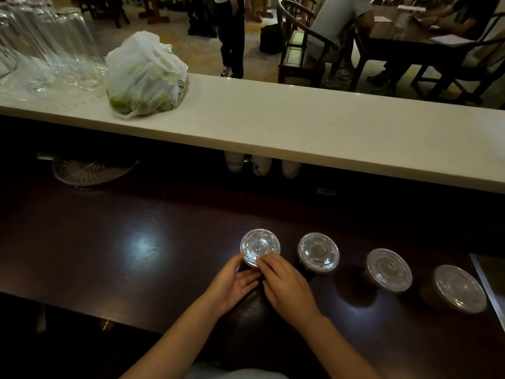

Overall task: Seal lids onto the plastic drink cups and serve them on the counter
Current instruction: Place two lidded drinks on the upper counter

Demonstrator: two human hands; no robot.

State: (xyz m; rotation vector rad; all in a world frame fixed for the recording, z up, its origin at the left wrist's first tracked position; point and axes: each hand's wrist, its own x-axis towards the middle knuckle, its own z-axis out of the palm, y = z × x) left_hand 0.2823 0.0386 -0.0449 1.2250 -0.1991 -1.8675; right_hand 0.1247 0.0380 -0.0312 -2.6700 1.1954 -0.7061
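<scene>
White desk (300, 127) far, dark desk (109, 242) near. Four lidded cups in a row; leftmost cup (259, 248) cradled by left hand (232, 283), right hand (287, 285) fingers (263, 262) pressing lid (260, 246) rim. Best pressed all round until snapped.

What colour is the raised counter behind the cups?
White, or pale cream; the raised counter shows best in the head view, against the dark wooden worktop.

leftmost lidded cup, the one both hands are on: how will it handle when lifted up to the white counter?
The leftmost cup is clear thin plastic, so its wall probably flexes if squeezed. It looks filled with dark drink, so likely heavy for its size. It seems taller than wide, so a sideways push may tip it; the left hand and right hand steady it.
</scene>
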